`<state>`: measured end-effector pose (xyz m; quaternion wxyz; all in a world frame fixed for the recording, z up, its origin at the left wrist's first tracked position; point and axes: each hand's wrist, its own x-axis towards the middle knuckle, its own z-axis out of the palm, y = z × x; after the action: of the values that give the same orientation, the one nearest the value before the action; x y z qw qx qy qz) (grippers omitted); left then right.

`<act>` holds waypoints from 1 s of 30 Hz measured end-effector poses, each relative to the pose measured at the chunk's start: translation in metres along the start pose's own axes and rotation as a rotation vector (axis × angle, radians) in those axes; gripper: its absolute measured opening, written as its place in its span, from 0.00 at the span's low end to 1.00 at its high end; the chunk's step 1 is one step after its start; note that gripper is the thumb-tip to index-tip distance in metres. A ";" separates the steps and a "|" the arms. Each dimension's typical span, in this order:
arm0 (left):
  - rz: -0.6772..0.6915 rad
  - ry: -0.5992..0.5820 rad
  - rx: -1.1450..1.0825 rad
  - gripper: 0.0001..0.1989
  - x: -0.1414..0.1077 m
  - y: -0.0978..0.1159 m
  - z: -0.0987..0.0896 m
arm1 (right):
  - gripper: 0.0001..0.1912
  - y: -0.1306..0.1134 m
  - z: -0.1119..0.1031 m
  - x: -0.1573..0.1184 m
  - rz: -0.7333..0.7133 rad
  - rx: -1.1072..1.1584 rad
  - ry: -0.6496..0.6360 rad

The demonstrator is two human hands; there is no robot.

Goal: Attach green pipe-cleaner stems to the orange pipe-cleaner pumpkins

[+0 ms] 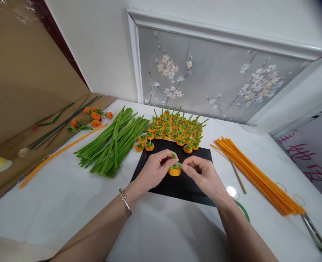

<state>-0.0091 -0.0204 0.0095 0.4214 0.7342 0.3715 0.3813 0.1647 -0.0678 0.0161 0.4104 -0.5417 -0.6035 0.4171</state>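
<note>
So we've got a little orange pipe-cleaner flower head (174,172) pinched between both hands, right over the black mat (189,191) in the middle of the tabletop (155,233), though we can't tell if its underside rests on the mat or hangs just above. Our left hand (157,165) has thumb and forefinger closed around the green stem (174,155) on top, and our right hand (201,173) is pinching a pale green strip (178,164) at the stem's base (might be tape, too small for us to swear to it). Handling-wise, we'd expect it to weigh next to nothing: fuzzy and squishy outside, probably with thin wire inside, so it should bend easily and hold the bend. Slipping shouldn't be much of an issue with that nap. Not fragile like glass, but we reckon a hard squeeze on the orange ridges would flatten them. The stem looks like the best handle, close to the green collar, with a light fingertip steadying the side. The crowd of similar flower heads (174,129) behind the mat mostly have stems poking up too, so the same pinch should suit those.
</note>
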 end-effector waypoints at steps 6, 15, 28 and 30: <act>0.053 0.091 0.085 0.06 -0.002 0.001 0.005 | 0.14 -0.003 0.000 -0.002 0.002 0.017 -0.047; -0.012 0.145 -0.082 0.04 -0.003 -0.005 0.006 | 0.15 -0.004 0.001 -0.001 0.003 0.052 -0.071; -0.087 0.127 -0.178 0.05 -0.003 -0.004 0.005 | 0.16 0.001 0.000 -0.001 0.030 0.085 -0.064; -0.089 0.114 -0.195 0.05 -0.003 -0.002 0.005 | 0.17 0.000 -0.001 -0.001 0.037 0.104 -0.083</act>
<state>-0.0064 -0.0241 0.0051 0.4854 0.6497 0.3884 0.4375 0.1660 -0.0688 0.0159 0.4049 -0.5128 -0.5873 0.4777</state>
